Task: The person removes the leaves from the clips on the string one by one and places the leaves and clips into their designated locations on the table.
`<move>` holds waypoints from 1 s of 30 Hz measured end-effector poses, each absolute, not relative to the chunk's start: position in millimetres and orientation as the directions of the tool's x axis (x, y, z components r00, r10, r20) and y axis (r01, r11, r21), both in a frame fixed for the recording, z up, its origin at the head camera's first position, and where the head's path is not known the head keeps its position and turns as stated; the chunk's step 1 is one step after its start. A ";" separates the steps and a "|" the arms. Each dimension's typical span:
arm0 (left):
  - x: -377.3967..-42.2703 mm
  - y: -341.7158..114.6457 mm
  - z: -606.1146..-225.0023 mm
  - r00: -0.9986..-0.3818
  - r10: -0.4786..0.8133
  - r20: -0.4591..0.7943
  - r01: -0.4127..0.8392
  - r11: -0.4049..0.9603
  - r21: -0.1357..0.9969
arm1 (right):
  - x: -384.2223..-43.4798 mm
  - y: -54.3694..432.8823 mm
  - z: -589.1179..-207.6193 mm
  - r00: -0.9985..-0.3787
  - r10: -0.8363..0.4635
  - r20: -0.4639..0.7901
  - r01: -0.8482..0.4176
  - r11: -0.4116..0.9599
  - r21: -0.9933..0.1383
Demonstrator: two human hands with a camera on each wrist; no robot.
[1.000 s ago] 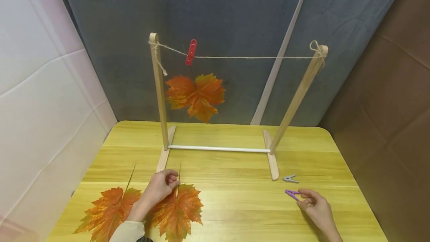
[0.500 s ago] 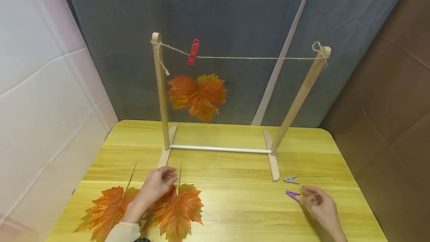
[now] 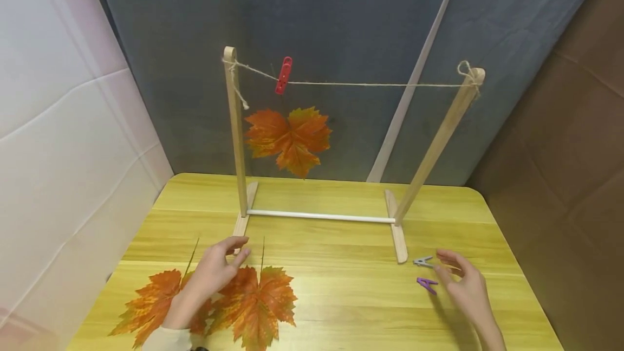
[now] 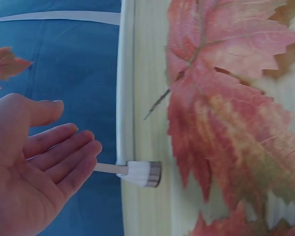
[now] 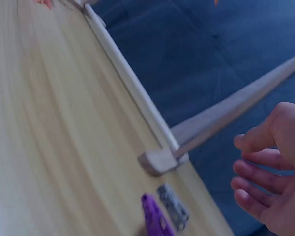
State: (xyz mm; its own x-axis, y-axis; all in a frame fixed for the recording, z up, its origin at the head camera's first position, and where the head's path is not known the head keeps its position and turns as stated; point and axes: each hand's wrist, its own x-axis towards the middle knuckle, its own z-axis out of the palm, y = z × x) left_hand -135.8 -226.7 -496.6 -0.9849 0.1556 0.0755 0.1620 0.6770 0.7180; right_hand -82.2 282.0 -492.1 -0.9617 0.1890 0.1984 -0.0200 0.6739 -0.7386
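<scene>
My left hand [image 3: 214, 272] hovers over two orange artificial maple leaves, its fingers relaxed and holding nothing. The right-hand leaf [image 3: 260, 305] lies stem up beside it; the left-hand leaf [image 3: 156, 299] is partly hidden under my forearm. At the right, my right hand [image 3: 465, 286] has its thumb and fingers apart, with fingertips close to a grey clothespin [image 3: 423, 261]. Just below that lies a purple clothespin [image 3: 427, 285]. In the right wrist view, a gap shows between the fingers [image 5: 255, 169] and both clothespins.
A wooden stand with a left post [image 3: 236, 140], a right post [image 3: 439, 145] and a white bottom rod [image 3: 322, 215] stands at the back. From its twine [image 3: 361, 84], a red clothespin [image 3: 284, 76] holds a third maple leaf [image 3: 292, 137].
My left hand has drawn left, away from the right-hand leaf's stem. My right hand has left the purple clothespin and moved up beside the grey one.
</scene>
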 end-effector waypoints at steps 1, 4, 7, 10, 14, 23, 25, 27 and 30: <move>-134.9 -227.2 -494.3 -0.984 0.155 0.089 0.171 0.679 0.714 | -83.1 279.2 -489.2 -0.959 0.188 0.213 -0.032 0.673 -0.739; -133.6 -228.0 -488.7 -0.980 0.147 0.133 0.198 0.690 0.697 | -86.2 268.6 -480.3 -0.944 0.197 0.266 -0.070 0.667 -0.742; -133.1 -227.9 -484.4 -0.974 0.145 0.177 0.227 0.693 0.684 | -89.9 257.0 -471.1 -0.926 0.217 0.308 -0.096 0.653 -0.751; -133.4 -227.3 -480.3 -0.966 0.148 0.210 0.253 0.691 0.677 | -93.8 246.0 -462.0 -0.913 0.236 0.331 -0.112 0.638 -0.762; -133.4 -227.6 -473.2 -0.959 0.145 0.243 0.275 0.678 0.681 | -100.7 234.1 -450.2 -0.899 0.229 0.374 -0.153 0.635 -0.757; -137.1 -225.4 -456.4 -0.897 0.138 0.419 0.394 0.677 0.621 | -114.6 210.8 -419.8 -0.875 0.193 0.443 -0.232 0.636 -0.736; -137.4 -224.3 -453.6 -0.888 0.144 0.437 0.412 0.673 0.615 | -116.7 205.9 -413.6 -0.878 0.182 0.443 -0.244 0.627 -0.740; -137.8 -223.3 -450.7 -0.880 0.148 0.451 0.425 0.670 0.608 | -118.4 200.6 -407.6 -0.880 0.171 0.443 -0.252 0.623 -0.740; -139.1 -222.1 -446.3 -0.869 0.147 0.472 0.439 0.670 0.599 | -121.9 192.3 -400.1 -0.884 0.151 0.442 -0.267 0.612 -0.744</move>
